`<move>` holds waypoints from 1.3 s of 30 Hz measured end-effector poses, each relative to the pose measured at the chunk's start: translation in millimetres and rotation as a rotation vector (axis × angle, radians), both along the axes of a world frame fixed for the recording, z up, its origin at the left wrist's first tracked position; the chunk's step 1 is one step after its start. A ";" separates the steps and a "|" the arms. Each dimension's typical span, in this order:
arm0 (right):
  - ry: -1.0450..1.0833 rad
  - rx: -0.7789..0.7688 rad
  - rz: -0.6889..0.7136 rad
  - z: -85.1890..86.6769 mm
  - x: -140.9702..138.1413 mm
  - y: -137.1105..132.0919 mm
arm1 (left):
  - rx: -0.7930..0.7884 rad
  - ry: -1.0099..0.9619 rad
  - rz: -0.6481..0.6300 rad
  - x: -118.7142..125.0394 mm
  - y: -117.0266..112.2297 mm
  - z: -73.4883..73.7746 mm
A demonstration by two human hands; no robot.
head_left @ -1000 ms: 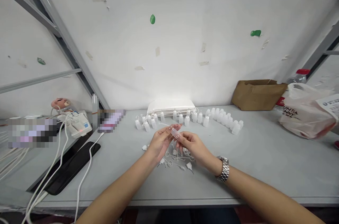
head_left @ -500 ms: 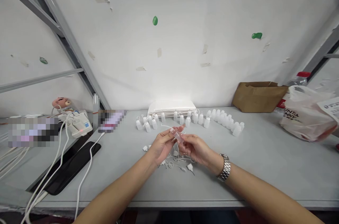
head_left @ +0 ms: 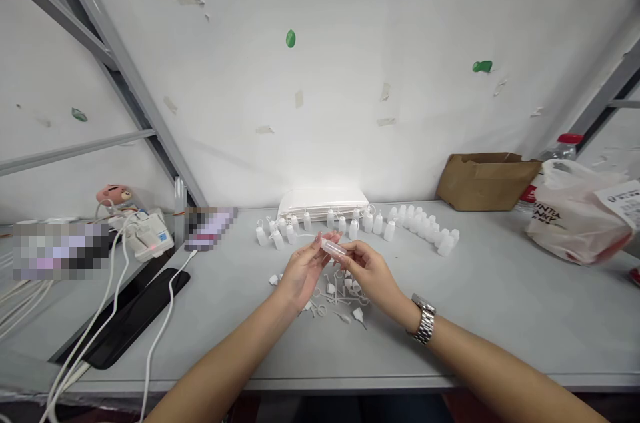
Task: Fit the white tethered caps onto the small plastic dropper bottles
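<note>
Between my two hands a small translucent plastic bottle [head_left: 333,248] lies tilted on its side. The fingers of my left hand [head_left: 303,271] close around its upper left end, where a thin white strap [head_left: 303,235] sticks out. My right hand [head_left: 369,271] pinches the lower right end with thumb and fingers. Below the hands lies a loose pile of white caps with looped straps [head_left: 343,299], partly covered by my fingers. Behind them stand several capped bottles [head_left: 390,230], and to their right a row of bottles [head_left: 424,225] without visible straps.
A white stack of bags or sheets [head_left: 324,200] lies against the wall. At the back right are a brown paper box [head_left: 485,184] and a white plastic bag [head_left: 575,216]. Cables, a power strip [head_left: 150,236] and a black phone-like slab [head_left: 135,319] occupy the left side.
The bottle has turned flatter and shows more of its length. My right hand has shifted slightly up and its fingers now grip the bottle's lower end from above.
</note>
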State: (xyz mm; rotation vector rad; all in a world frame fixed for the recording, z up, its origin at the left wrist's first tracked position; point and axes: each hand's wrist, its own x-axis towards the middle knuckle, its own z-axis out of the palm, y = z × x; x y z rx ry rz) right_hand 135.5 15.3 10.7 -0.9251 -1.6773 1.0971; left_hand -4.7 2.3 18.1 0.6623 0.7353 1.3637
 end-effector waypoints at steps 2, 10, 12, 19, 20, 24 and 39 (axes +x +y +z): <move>-0.041 0.118 -0.035 -3.9 0.1 -1.7 | 0.005 0.023 0.008 1.0 -1.1 0.0; -0.036 0.187 -0.038 -8.1 -2.9 -8.9 | 0.068 0.072 -0.029 1.1 -0.3 -6.6; 0.039 0.024 -0.007 -4.7 -3.3 -7.5 | 0.075 0.086 -0.039 0.9 0.1 -7.1; 0.526 -0.592 0.422 1.8 2.3 5.5 | 0.177 0.164 -0.068 2.3 -3.8 3.3; 0.574 -0.663 0.472 1.1 2.7 6.6 | 0.184 0.181 -0.066 2.4 -3.7 4.1; 0.491 -0.655 0.426 -1.3 0.5 8.0 | 0.138 0.221 0.029 2.3 -0.2 0.4; 0.391 -0.495 0.364 3.9 -4.9 -3.7 | 0.088 0.131 0.031 -4.3 0.3 6.8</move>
